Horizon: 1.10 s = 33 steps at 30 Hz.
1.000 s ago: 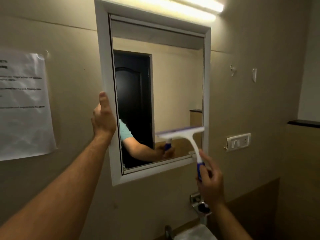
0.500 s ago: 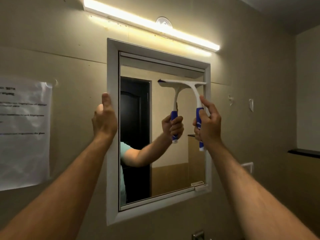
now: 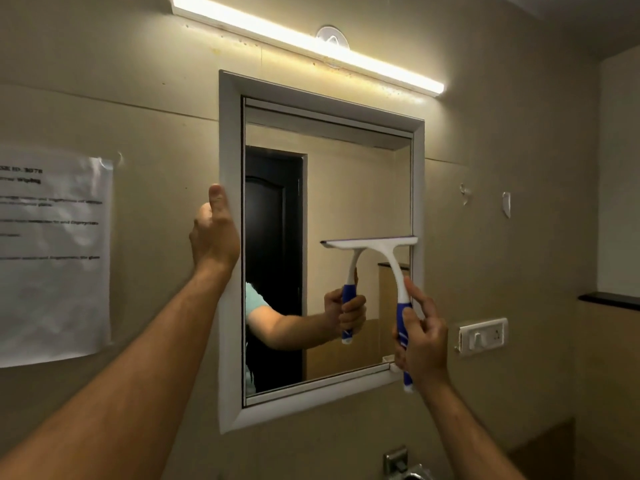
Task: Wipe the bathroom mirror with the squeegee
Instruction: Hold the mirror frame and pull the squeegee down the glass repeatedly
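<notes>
A white-framed bathroom mirror [image 3: 349, 188] hangs on the beige wall. My right hand [image 3: 420, 341] grips the blue handle of a white squeegee [image 3: 384, 244]. Its blade lies flat against the glass on the right side, about halfway down, with its right end at the frame. My left hand [image 3: 214, 233] holds the left edge of the mirror frame, thumb up along it. The glass reflects my arm, the squeegee and a dark door.
A lit tube light [image 3: 311, 43] runs above the mirror. A printed paper sheet [image 3: 52, 258] is taped to the wall on the left. A switch plate [image 3: 483, 336] sits right of the mirror, a dark ledge [image 3: 609, 301] beyond it, and a metal tap fitting [image 3: 398, 462] below.
The squeegee went from the mirror's lower right up to the top, then came down to mid-height along the right side. My left hand stayed on the frame.
</notes>
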Tool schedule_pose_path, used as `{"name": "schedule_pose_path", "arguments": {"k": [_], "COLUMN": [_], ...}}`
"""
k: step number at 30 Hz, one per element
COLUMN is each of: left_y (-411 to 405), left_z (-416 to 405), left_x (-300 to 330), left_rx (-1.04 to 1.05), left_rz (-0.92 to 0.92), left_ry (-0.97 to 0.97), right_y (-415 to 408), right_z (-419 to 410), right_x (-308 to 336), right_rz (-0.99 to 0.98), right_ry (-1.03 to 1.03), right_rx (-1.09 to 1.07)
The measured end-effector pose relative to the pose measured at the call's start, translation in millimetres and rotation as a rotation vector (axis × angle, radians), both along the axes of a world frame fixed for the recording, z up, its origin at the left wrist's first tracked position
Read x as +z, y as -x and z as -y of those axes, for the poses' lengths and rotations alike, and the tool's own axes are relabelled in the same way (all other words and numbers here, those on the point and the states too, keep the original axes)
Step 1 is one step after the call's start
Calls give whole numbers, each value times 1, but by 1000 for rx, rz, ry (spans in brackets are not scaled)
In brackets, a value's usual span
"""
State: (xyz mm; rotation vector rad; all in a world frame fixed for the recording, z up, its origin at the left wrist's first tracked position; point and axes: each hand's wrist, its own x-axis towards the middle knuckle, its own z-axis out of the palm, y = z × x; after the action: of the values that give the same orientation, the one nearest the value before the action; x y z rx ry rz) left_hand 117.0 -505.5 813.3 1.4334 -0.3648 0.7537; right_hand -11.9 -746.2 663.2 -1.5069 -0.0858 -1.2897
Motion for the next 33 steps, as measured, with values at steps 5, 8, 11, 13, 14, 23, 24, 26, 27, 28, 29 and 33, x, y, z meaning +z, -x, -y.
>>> {"name": "schedule_pose_path", "arguments": {"k": [5, 8, 11, 13, 14, 23, 24, 26, 27, 28, 29, 33], "left_y": [6, 3, 10, 21, 28, 43, 43, 42, 42, 43, 43, 51], "left_z": [-5, -11, -18, -26, -31, -125, -137, -164, -176, -189, -202, -256], "left_x": [-11, -31, -53, -67, -75, -182, -193, -217, -228, -241, -254, -317], "left_rx": [-60, -58, 42, 133, 170, 321, 343, 382, 391, 399, 402, 377], "left_rz": [-82, -185, -141, -58, -14, -15, -40, -91, -115, -134, -149, -192], "left_ry": [-90, -152, -246, -285, -311, -605, -627, -668, -685, -704, -725, -833], "right_y": [28, 45, 54, 56, 56, 45, 43, 41, 41, 40, 39, 32], "right_z": [-7, -14, -23, -30, -35, -129, -143, -174, -189, -206, -224, -301], "right_x": [-33, -39, -43, -49, -52, -83, -86, -95, -99, -105, -112, -155], "right_rz": [-132, -203, -255, -269, -264, -231, -231, -228, -220, -216, -211, -253], "right_ry": [-16, -23, 27, 44, 55, 138, 142, 145, 142, 133, 124, 117], "right_rx": [11, 4, -28, -49, -66, -42, -17, 34, 44, 46, 49, 100]}}
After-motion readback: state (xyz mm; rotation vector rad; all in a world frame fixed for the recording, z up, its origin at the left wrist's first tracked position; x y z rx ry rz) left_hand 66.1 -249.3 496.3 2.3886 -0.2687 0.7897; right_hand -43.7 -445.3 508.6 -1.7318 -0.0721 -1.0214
